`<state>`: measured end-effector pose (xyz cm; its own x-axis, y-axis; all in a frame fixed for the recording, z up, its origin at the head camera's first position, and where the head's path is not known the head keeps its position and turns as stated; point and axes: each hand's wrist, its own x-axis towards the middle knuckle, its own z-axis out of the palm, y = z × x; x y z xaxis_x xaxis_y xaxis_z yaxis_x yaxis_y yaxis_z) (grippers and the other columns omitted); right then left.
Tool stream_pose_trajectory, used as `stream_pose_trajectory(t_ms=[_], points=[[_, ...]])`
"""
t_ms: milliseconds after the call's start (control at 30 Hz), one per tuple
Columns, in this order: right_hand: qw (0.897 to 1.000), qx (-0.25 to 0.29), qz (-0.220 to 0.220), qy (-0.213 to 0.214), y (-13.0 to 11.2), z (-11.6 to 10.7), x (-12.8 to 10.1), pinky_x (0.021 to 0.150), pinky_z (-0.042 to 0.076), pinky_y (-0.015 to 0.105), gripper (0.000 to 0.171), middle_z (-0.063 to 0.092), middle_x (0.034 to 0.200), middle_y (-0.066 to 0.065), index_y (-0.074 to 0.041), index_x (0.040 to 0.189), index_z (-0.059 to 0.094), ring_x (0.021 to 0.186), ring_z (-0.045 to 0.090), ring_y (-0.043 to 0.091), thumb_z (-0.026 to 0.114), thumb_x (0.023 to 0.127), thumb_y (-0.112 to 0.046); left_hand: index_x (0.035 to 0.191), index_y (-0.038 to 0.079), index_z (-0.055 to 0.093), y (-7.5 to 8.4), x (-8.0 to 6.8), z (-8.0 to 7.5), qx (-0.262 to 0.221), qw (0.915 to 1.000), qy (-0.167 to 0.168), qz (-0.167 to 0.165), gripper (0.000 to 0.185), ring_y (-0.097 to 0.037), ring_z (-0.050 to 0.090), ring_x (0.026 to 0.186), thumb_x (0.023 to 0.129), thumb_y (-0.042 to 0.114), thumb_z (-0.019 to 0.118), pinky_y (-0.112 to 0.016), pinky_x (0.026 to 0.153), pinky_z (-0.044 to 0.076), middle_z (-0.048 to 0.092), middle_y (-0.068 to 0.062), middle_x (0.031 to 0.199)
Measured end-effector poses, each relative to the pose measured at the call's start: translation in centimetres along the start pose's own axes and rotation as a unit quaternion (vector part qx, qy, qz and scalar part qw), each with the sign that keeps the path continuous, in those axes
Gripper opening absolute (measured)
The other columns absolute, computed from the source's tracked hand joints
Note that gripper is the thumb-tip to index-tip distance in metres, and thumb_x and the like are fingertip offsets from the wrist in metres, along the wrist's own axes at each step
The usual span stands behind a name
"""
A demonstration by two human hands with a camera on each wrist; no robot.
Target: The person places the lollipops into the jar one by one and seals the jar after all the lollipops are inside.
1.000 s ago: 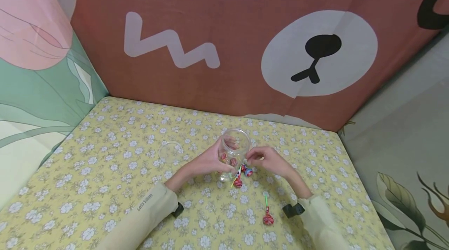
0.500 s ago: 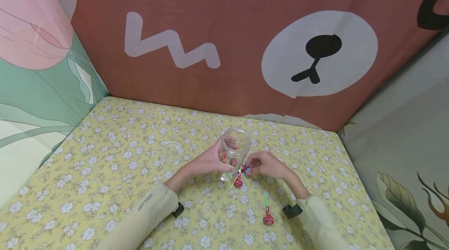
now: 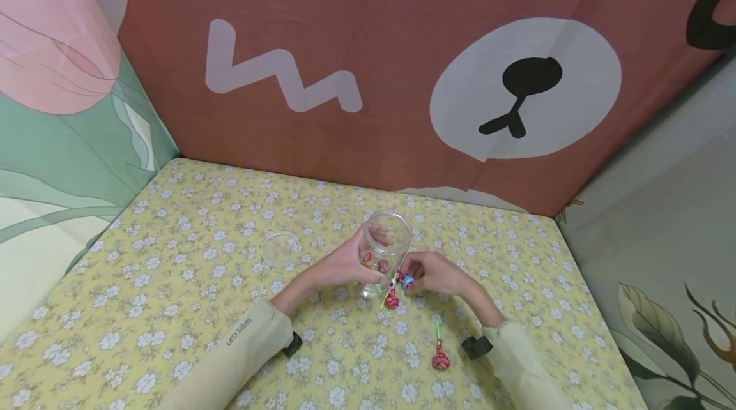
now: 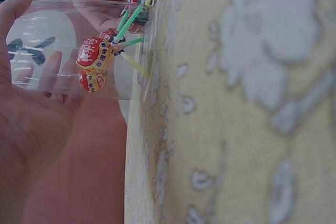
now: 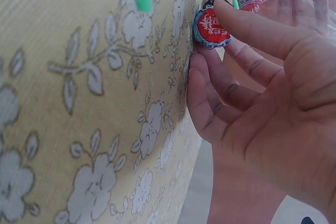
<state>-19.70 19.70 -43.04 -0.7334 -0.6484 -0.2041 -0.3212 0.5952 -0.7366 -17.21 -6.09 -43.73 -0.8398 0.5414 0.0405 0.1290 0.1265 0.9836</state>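
Counter (image 3: 172, 257) under a yellow cloth with small white flowers, walled at the far edge by a brown bear-face backdrop (image 3: 402, 78). Clear jar (image 3: 384, 250) upright near the middle of the counter, a little toward the near edge; red-wrapped lollipops (image 4: 94, 61) inside it, sticks slanting. Left hand (image 3: 345, 266), grip clamped round the jar's left side, fingers and thumb curled on the glass; the left wrist view shows the palm pressed to the wall. Right hand (image 3: 434, 273) just right of the jar's base, grip closed in a pinch on a blue-and-red lollipop (image 3: 407, 281), which lies on the cloth touching the jar; in the right wrist view the forefinger lies over the sweet's head (image 5: 211, 29) and the other fingers curl against the cloth beneath it. Clear lid (image 3: 280, 249) lies flat to the left of the jar, apart from it. Red lollipop with a yellow stick (image 3: 391, 299) on the cloth just in front of the jar's base. Another red lollipop with a green stick (image 3: 439, 357) nearer the near edge, beside the right sleeve, well apart from the jar
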Motion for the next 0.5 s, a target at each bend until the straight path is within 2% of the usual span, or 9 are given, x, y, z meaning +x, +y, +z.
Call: stream_pose_trajectory(t_ms=[333,500], points=[[1.0,-0.006,-0.004,0.006,0.1,0.11,-0.09,0.074,0.056,0.03,0.022,0.067,0.093,0.002,-0.006,0.1,0.068,0.083,0.065,0.014,0.084,0.084,-0.002,0.155,0.025,0.032,-0.02,0.06,0.01,-0.002,1.0,-0.001,0.003,0.089,-0.019,0.047,0.137,0.083,0.02,0.085,-0.05,0.105,0.045,0.05,0.001,0.144],[0.999,-0.001,-0.018,0.031,-0.01,0.0,-0.42,0.072,0.056,0.03,0.016,0.069,0.092,0.001,-0.006,0.099,0.07,0.083,0.066,0.016,0.081,0.087,-0.004,0.152,0.024,0.035,-0.01,0.05,0.05,0.001,1.0,0.002,0.006,0.086,-0.018,0.048,0.136,0.083,0.018,0.085,-0.05,0.108,0.043,0.051,0.002,0.142]])
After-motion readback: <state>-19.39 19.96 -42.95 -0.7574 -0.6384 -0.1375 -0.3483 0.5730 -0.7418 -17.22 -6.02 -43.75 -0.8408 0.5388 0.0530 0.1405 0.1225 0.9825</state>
